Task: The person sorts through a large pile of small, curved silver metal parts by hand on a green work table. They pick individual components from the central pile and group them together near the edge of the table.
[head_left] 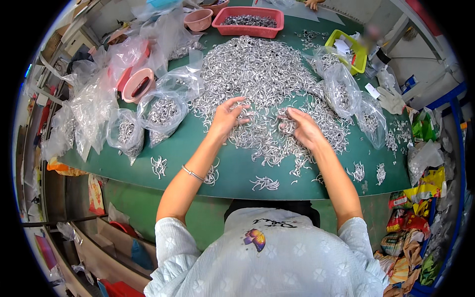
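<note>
A large heap of small silvery curved metal pieces covers the middle of the green table. My left hand is at the heap's near edge, fingers apart and curved over loose pieces; I see nothing firmly gripped in it. To its right, my right hand has its fingers curled around a small bunch of curved metal pieces. Small separate piles, such as one pile of curved pieces, lie along the table's near edge.
Clear plastic bags of metal pieces stand at left, beside pink bowls. More filled bags lie at right, near a yellow-green basket. A red tray of darker pieces stands behind the heap. Another person's hand shows at the far edge.
</note>
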### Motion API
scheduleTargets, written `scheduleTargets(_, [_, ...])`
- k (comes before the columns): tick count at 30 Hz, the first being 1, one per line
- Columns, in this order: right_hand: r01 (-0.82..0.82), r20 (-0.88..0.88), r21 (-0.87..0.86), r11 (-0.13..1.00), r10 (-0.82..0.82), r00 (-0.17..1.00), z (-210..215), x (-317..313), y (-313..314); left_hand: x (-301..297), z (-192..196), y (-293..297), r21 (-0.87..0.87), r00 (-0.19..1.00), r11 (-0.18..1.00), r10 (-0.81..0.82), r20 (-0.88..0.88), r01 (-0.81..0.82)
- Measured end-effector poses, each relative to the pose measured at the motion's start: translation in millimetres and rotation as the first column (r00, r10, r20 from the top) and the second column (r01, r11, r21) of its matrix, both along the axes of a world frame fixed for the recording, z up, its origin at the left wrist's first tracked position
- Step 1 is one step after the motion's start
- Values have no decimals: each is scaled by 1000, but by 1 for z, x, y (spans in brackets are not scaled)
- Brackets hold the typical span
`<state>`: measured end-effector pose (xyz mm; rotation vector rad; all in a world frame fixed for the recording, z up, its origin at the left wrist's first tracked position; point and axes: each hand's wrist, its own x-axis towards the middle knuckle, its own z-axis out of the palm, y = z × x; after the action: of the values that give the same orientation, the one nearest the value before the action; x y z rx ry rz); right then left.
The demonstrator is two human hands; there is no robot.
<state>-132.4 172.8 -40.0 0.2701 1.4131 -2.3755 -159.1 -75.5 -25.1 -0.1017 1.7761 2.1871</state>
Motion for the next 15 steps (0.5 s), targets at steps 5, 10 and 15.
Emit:
scheduleTargets(5, [-11,-159,357,934,72,985,11,3,17,-5,-7,-12,-250,952,964,-161,-259,95])
scheduleTargets(10, [150,-363,657,739,135,922,1,-1,29,-2,-11,-10,-311,939,947,-174,-295,77])
scheduleTargets(15, [167,-361,913,371,547,756,-5,19,17,13,-25,-14,-648,736,760,-469,-488,54])
